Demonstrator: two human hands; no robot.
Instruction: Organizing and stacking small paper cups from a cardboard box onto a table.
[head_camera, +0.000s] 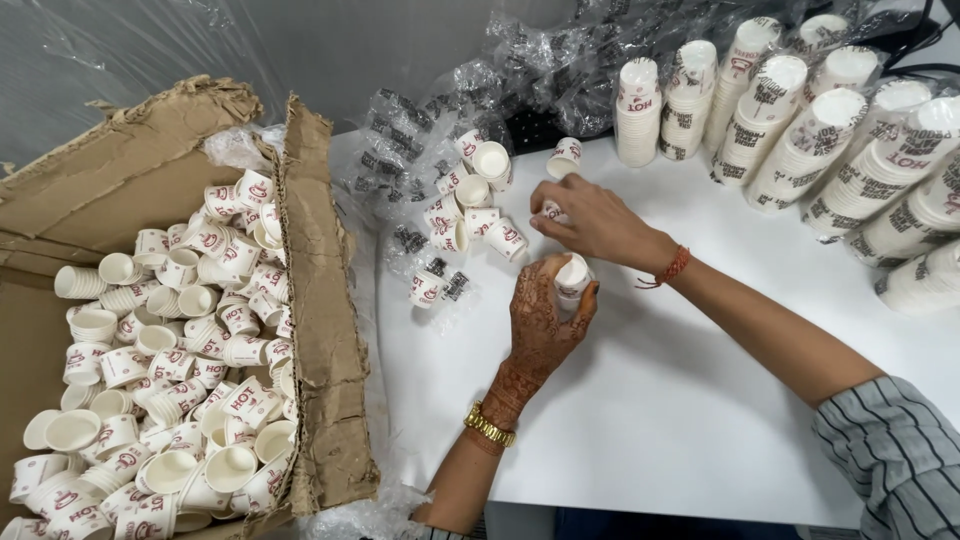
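White tabletop, smooth and matte, with crinkled clear plastic wrap bunched along its far edge and a grey wall behind.

I see my left hand wrapped around a small paper cup, fingers closed on its side wall, mouth of the cup facing up and toward me. My right hand is closed on a second cup, pinched at the fingertips just above and beyond the first; only a sliver of it shows. The two cups are near each other, not yet nested as far as I can tell.

Judgement: to stack these well I would line the bases and rims up on one axis and press lightly; the thin paper walls look easy to dent, so hold by the rolled rim.

Loose cups lie scattered on the wrap just left of my hands, some on their sides. Finished stacks, tall tapered columns, lean at the right. A torn corrugated cardboard box, rough at the edges, holds a heap of the same white cups with red print.
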